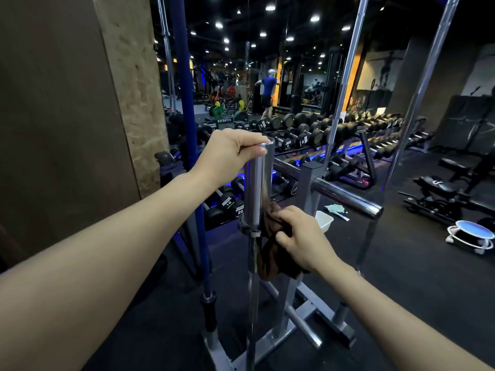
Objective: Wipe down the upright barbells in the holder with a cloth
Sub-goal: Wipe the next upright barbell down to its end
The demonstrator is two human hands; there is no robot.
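Left hand [233,149] grips the top of the upright barbell [257,183] in the holder [292,322], right hand [300,236] bunches the soft brown cloth [267,263] against its collar; bar looks heavy, rigid, slick chrome, so steady it high.

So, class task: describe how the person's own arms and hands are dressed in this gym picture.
Both forearms are bare up to the frame edge, with no sleeve in view. The left hand and right hand wear no gloves, rings, watch or wristband that shows. No markings or straps are visible on either arm.
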